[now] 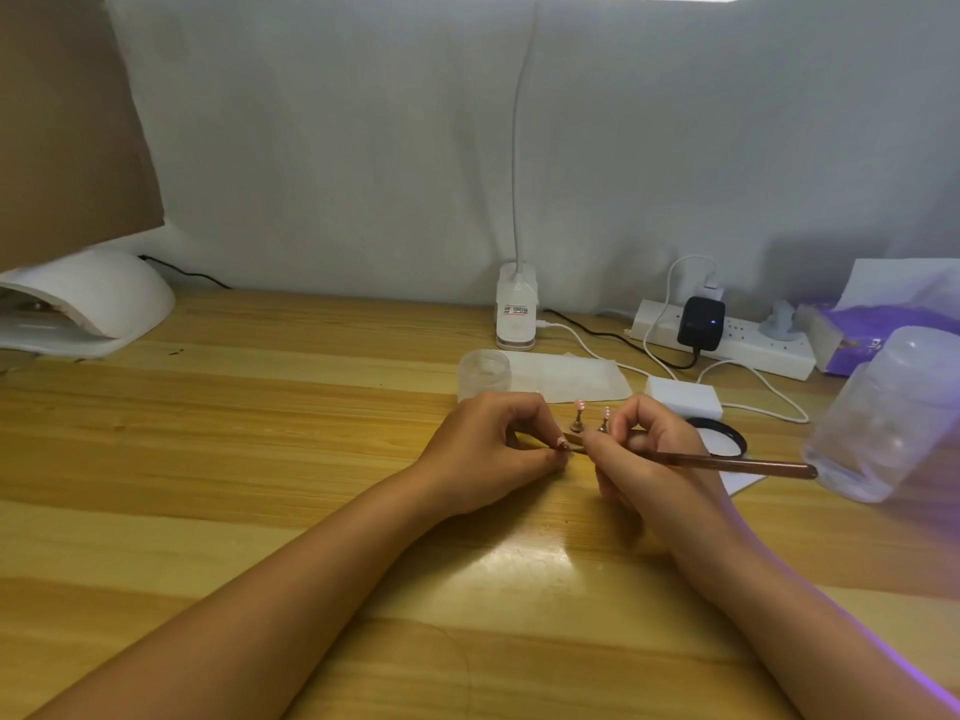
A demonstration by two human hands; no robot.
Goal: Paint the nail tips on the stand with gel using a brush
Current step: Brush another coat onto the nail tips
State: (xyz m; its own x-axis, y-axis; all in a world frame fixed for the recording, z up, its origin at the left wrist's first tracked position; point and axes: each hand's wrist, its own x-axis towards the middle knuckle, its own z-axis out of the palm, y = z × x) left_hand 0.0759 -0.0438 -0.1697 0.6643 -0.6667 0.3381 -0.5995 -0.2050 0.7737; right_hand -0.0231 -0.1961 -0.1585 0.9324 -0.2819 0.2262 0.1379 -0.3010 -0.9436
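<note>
Over a wooden table (260, 433), the right hand (654, 459) grips a brush (737, 464), its tip at a nail tip (562, 443) the left hand (493, 449) pinches, apparently by its holder. Two more nail tips (581, 405) stand just behind, between the hands.

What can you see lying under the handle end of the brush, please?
Under the brush handle lie a black ring and white paper on the table. The right hand covers the rest.
</note>
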